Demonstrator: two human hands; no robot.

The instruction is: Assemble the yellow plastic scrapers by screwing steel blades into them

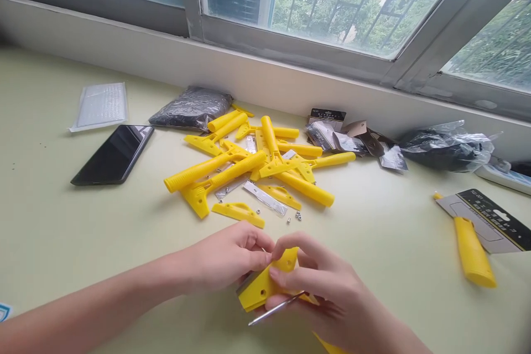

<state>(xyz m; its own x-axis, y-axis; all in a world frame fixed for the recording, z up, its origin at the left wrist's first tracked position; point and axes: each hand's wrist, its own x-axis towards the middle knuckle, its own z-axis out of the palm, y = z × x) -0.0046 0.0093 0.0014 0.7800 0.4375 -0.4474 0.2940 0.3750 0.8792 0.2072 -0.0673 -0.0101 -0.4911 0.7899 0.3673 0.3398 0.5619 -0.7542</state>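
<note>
Right grip point(327, 282) holds flat plastic scraper point(256, 289) and slim metal rod point(275, 310).

You're at what looks like a makeshift indoor assembly bench: a pale tabletop point(103, 227) beside sliding windows point(332, 5), strewn with yellow tool parts point(271, 138), loose nuts point(298, 216) and packaging.

On pale green table point(103, 221) — heap of yellow parts point(271, 141). Left of heap: black phone point(114, 155), translucent packet point(103, 104), dark bag point(191, 108). Right of heap — packaging point(327, 135), clear bag point(448, 146), yellow handle point(473, 251).
</note>
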